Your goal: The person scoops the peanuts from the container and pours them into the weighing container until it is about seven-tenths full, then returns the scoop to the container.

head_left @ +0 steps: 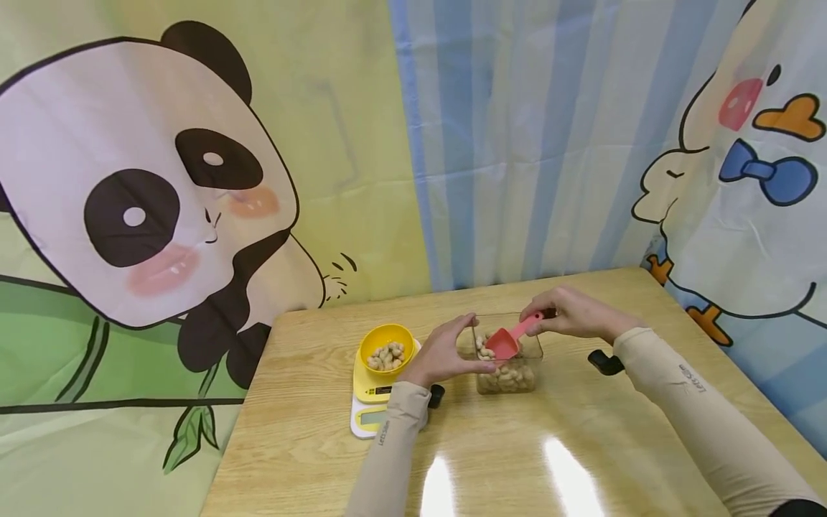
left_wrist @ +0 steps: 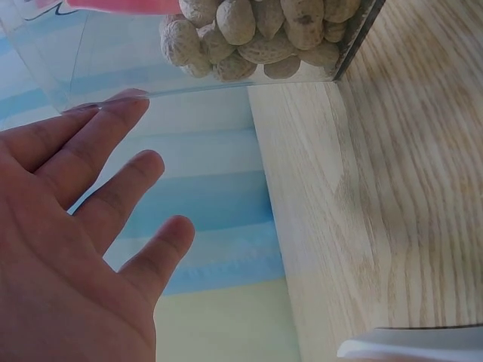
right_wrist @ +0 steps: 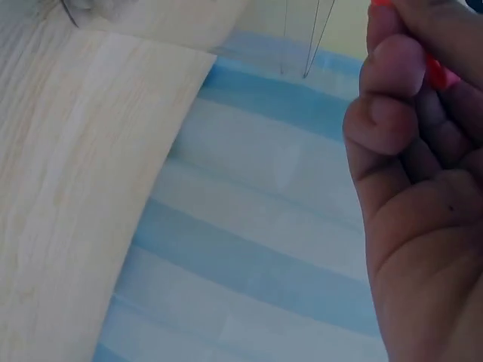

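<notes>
A clear plastic box (head_left: pixel 540 345) of unshelled peanuts (head_left: pixel 515 376) stands on the table. My left hand (head_left: pixel 444 352) holds its left end, thumb along the near wall and fingertips at the far corner; in the left wrist view the peanuts (left_wrist: pixel 249 34) show through the wall beside those fingers. With curled fingers my right hand (head_left: pixel 575 313) grips the handle of a pink scoop (head_left: pixel 502 345), whose bowl is tilted down inside the box on the peanuts. In the right wrist view only bits of the handle show in the right hand (right_wrist: pixel 423 173).
Left of the box, a yellow bowl (head_left: pixel 366 343) with peanuts sits on a yellow and white kitchen scale (head_left: pixel 357 424), partly behind the left forearm. Black objects lie by the left wrist (head_left: pixel 436 396) and right sleeve (head_left: pixel 605 362). A printed curtain (head_left: pixel 491 143) hangs behind the wooden table (head_left: pixel 291 431).
</notes>
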`<state>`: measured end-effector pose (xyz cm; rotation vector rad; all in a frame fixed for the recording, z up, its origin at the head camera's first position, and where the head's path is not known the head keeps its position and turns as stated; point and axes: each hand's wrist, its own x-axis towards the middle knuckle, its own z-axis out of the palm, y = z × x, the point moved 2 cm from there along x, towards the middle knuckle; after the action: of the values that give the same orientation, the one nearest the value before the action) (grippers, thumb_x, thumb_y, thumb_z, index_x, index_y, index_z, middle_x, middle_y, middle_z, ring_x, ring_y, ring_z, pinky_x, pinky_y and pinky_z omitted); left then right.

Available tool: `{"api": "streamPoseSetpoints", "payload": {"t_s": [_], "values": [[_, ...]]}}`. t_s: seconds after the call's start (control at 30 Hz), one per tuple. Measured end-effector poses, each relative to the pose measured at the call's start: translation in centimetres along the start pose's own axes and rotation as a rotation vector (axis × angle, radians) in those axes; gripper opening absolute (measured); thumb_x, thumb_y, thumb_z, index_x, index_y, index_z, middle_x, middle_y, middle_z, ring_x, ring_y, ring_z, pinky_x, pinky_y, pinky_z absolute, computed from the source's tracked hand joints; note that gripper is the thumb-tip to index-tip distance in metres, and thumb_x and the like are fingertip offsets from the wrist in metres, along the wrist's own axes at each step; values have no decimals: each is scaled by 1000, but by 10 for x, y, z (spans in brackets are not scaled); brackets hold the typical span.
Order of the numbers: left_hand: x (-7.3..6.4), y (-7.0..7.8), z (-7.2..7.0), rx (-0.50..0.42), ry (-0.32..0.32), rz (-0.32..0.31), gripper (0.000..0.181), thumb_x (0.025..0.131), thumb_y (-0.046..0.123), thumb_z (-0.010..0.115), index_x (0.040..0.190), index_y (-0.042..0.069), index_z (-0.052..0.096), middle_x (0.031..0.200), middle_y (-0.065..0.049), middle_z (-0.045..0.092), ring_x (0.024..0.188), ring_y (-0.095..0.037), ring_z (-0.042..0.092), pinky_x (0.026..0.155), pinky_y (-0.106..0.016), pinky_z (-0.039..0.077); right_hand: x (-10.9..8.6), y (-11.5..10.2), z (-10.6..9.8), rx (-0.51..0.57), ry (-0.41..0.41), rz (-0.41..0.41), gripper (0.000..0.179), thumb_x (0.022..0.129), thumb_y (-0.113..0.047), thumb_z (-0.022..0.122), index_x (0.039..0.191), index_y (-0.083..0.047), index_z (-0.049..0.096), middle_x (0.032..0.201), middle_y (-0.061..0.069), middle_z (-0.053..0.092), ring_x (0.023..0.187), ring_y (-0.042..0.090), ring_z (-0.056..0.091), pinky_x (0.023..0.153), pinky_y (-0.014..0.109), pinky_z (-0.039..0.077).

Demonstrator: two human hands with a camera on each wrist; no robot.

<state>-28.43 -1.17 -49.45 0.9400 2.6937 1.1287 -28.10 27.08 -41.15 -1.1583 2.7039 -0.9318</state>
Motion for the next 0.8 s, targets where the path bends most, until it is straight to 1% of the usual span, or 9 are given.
{"api": "streamPoseSetpoints", "payload": {"t_s": [0.07, 0.1, 0.23, 0.3, 0.33, 0.43, 0.53, 0.7, 0.8], "values": [[0, 0, 2, 4, -13, -1, 113, 68, 80, 74, 160, 31, 31, 149, 15, 49, 139, -15, 44, 111, -45, 43, -1, 1, -2, 17, -25, 2, 19, 92, -26, 75, 109, -18, 77, 92, -12, 71, 71, 7, 60, 62, 26, 53], [0, 0, 3, 4, -23, -1, 113, 68, 80, 74, 160, 31, 30, 150, 15, 48, 139, -16, 44, 111, -45, 43, -2, 0, -4, 8, -29, -13, 18, 92, -24, 75, 108, -17, 77, 92, -11, 71, 71, 6, 59, 62, 26, 53], [-1, 2, 2, 13, -18, -5, 111, 70, 75, 77, 160, 30, 31, 150, 15, 48, 140, -16, 44, 112, -46, 42, 0, -11, -14, -105, 12, -120, 13, 90, -16, 78, 102, -15, 77, 88, -10, 70, 68, 3, 55, 57, 24, 50], [-1, 3, -1, 7, -5, -11, 110, 71, 72, 79, 160, 29, 32, 151, 14, 48, 140, -17, 43, 112, -48, 41, 4, -18, -17, -170, 30, -154, 12, 88, -15, 80, 100, -15, 77, 87, -11, 69, 68, 1, 54, 56, 23, 49], [-1, 3, -2, 4, 1, -13, 110, 71, 71, 80, 160, 29, 32, 151, 13, 48, 140, -16, 43, 112, -48, 41, 6, -21, -18, -185, 28, -158, 12, 88, -15, 80, 100, -15, 77, 87, -12, 69, 68, 1, 54, 56, 23, 49], [-2, 3, -3, 1, 4, -12, 110, 70, 74, 79, 159, 29, 32, 151, 13, 48, 140, -16, 43, 112, -48, 41, 9, -22, -17, -189, -3, -134, 12, 90, -18, 79, 102, -16, 77, 89, -12, 70, 68, 0, 55, 58, 23, 50], [-1, 1, -1, 14, -4, -6, 110, 70, 79, 75, 159, 32, 31, 150, 16, 47, 140, -15, 43, 112, -47, 42, 8, -16, -14, -155, -15, -83, 14, 90, -20, 79, 103, -17, 78, 89, -12, 70, 68, 2, 57, 59, 24, 51], [-2, 0, 2, 17, -7, -9, 111, 68, 81, 73, 159, 34, 30, 150, 19, 46, 140, -16, 43, 112, -47, 42, 4, 2, -12, -39, -19, -1, 16, 90, -23, 78, 105, -20, 78, 89, -13, 70, 70, 7, 58, 61, 26, 52], [-2, 1, 0, 9, 2, -16, 111, 68, 80, 75, 159, 34, 30, 150, 19, 46, 140, -15, 43, 112, -48, 41, 2, 11, -11, 32, -21, 21, 16, 90, -24, 78, 105, -21, 78, 89, -11, 70, 70, 9, 58, 60, 26, 51]]}}
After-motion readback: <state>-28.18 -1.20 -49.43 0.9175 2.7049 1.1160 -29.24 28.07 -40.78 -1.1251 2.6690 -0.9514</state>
